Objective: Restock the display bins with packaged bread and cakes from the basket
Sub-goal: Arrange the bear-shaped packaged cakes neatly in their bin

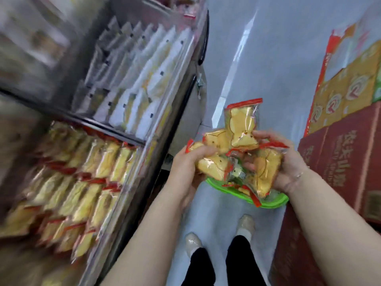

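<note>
Restock in progress: person's left hand and right hand grip a fanned bunch of clear, red-sealed plastic packs of yellow cake slices, held over the green plastic basket on the grey floor, probably so several go in per trip. Fingers of both hands curl round the packs, w/ one pack standing upright above them. Clear-fronted display bin w/ rows of matching cake packs sits to the left, well apart from the bunch. Red cardboard cartons at right.
</note>
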Action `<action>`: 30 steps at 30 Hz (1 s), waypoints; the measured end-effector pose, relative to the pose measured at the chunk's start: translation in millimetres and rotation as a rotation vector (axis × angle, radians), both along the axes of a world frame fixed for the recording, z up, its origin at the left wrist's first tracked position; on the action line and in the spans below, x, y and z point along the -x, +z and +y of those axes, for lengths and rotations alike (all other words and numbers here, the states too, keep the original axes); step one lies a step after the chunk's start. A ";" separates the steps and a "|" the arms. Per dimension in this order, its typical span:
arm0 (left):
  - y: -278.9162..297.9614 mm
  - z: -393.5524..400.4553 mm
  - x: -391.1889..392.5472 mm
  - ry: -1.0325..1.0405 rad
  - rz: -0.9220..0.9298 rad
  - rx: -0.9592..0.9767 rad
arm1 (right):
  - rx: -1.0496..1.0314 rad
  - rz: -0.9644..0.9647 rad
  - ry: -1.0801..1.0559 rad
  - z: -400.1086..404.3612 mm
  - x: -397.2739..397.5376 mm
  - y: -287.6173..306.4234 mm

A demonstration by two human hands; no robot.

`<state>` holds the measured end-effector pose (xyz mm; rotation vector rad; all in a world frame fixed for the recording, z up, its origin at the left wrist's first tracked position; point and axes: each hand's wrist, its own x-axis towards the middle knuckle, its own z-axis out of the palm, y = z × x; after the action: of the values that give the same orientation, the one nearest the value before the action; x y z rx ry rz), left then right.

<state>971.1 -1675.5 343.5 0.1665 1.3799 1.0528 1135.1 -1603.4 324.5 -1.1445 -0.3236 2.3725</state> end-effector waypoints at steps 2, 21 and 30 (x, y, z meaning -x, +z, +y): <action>43.4 -23.5 17.8 -0.055 -0.033 -0.003 | -0.053 -0.008 0.029 -13.4 12.2 42.3; 187.8 -247.6 101.9 0.639 0.101 -0.105 | -0.132 0.121 0.354 -211.3 109.8 200.9; 189.7 -289.2 142.6 0.447 -0.048 -0.073 | -0.294 0.066 0.521 -208.5 139.4 208.8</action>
<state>828.5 -1964.7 533.2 -0.1207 1.3673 1.4674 995.7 -1811.9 533.4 -0.9193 -1.0155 2.6646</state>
